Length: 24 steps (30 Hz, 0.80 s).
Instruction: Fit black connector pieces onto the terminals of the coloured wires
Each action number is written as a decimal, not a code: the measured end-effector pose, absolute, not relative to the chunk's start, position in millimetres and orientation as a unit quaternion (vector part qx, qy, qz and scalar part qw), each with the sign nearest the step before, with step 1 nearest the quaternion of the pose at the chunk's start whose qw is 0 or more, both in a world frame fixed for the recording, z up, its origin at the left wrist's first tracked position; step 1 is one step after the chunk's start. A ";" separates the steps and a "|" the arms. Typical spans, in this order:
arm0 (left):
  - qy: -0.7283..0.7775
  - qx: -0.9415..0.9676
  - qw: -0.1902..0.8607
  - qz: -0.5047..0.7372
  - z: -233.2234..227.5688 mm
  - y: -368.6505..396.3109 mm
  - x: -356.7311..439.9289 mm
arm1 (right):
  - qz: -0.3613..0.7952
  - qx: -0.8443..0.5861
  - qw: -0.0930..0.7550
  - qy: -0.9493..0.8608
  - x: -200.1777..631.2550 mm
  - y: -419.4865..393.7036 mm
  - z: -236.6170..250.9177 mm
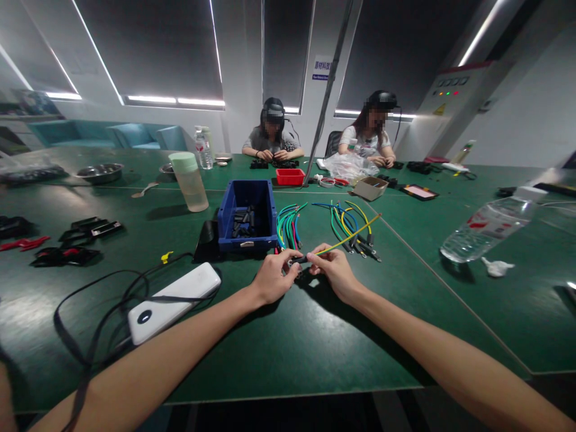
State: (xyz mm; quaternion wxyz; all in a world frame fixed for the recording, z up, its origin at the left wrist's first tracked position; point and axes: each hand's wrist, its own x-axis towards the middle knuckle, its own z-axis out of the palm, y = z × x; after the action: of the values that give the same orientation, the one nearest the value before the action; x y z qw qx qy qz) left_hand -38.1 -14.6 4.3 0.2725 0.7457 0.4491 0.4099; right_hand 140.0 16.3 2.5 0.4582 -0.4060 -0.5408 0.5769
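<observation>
Green surface (pixel 279 360): left hand (pixel 275 278) pinches a sleeve (pixel 299 259), right hand (pixel 335 273) its wire (pixel 353 234); bin (pixel 263 242) at eleven o'clock. A loose pinch could let the sleeve slip.

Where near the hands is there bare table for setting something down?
Bare: the table between left hand, right hand and its near edge; also between the right cable bundle and water bottle. Crowded: around the blue bin, with left cable bundle and white power bank nearby.
</observation>
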 end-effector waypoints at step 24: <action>0.431 0.702 0.371 0.428 2.9 -14.9 -37.5 | 0.588 -0.384 0.418 -0.577 139.5 17.7 1.5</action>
State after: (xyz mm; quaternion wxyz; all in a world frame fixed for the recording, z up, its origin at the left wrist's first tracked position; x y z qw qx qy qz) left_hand -37.5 -14.9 2.9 0.3706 0.7025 0.4313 0.4279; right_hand 139.5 17.7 1.5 0.4176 -0.3838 -0.5770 0.5877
